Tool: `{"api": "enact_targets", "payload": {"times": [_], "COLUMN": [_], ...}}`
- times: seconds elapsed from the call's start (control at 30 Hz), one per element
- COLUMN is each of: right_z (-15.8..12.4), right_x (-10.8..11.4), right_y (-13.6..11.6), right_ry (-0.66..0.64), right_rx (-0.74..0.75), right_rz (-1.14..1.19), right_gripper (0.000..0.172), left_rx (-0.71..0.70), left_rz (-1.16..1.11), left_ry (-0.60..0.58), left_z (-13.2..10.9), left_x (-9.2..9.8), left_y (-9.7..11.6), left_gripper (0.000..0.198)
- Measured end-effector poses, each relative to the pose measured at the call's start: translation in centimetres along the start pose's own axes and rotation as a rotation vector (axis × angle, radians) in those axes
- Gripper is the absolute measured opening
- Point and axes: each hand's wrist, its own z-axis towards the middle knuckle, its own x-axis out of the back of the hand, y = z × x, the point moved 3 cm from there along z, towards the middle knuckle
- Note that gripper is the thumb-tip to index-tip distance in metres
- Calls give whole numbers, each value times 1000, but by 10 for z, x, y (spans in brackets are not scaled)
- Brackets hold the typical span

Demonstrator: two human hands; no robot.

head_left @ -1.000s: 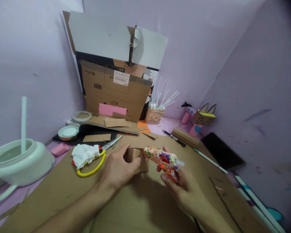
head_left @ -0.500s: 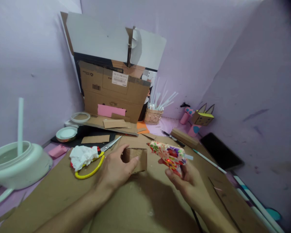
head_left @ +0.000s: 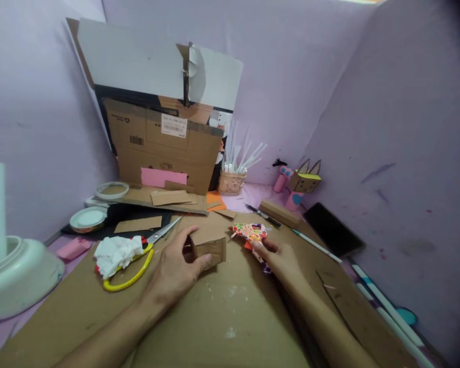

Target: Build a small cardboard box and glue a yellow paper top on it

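My left hand (head_left: 174, 266) is curled around a small cardboard box piece (head_left: 210, 247), thumb on its front face, holding it on the big cardboard sheet (head_left: 222, 327). My right hand (head_left: 278, 258) grips a glue gun wrapped in flowery paper (head_left: 251, 234), its nozzle pointing left toward the box piece, a short gap between them. The gun sits low, near the sheet.
Yellow-handled scissors (head_left: 134, 266) and a crumpled white tissue (head_left: 115, 251) lie left of my hand. A white bowl with a stick (head_left: 11, 271) stands far left. Cardboard boxes (head_left: 157, 143), a basket of white sticks (head_left: 232, 181), paper figures (head_left: 302, 181) and a dark phone (head_left: 331, 230) line the back and right.
My right hand has lowered the glue gun and turned it down toward the sheet. My left hand stays on the cardboard piece. The camera has shifted, so everything sits further left.
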Motion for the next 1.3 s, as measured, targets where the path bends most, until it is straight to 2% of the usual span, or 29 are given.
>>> {"api": "enact_targets", "payload": {"times": [0.1,0.17,0.2,0.23,0.27,0.3,0.4,0.47,0.57,0.73,0.8,0.9,1.07,1.3], "right_z": [-3,-10,-16,-22,-29,-36,-54,-60,-61,-55,-54,-53,-53,-50], "right_x": [14,22,23,21,17,10,-11,-21,-28,-33,-35,-36,-34,-31], "right_y": [-4,-16,-23,-29,-35,-39,-45,-45,-41,-34,-32,-31,-34,-36], "right_ry": [122,248,269,233,143,1,-389,-513,-591,-548,-538,-517,-525,-459], "right_rx": [23,149,237,316,375,395,314,256,192,165,180,206,202,234], "right_rz": [-283,-424,-404,-305,-157,6,345,412,464,532,544,511,432,383], "right_gripper": [36,32,30,29,33,40,58,62,55,40,36,32,33,28], "left_rx": [33,50,62,73,86,98,120,99,14,-210,-255,-293,-521,-524], "left_rz": [-92,-164,-201,-238,-270,-300,-361,-346,-281,-35,2,44,215,217], "left_ry": [-72,-127,-154,-181,-208,-237,-326,-375,-398,-307,-301,-318,-275,-184], "left_z": [-2,-3,-4,-5,-6,-8,-15,-19,-21,-20,-21,-23,-27,-31], "left_x": [-1,-3,-4,-5,-7,-9,-15,-18,-19,-18,-19,-19,-14,-15], "left_y": [1,2,2,3,3,3,3,3,2,4,5,8,16,11], "left_gripper": [63,64,64,63,62,61,59,57,58,37,31,29,30,20]}}
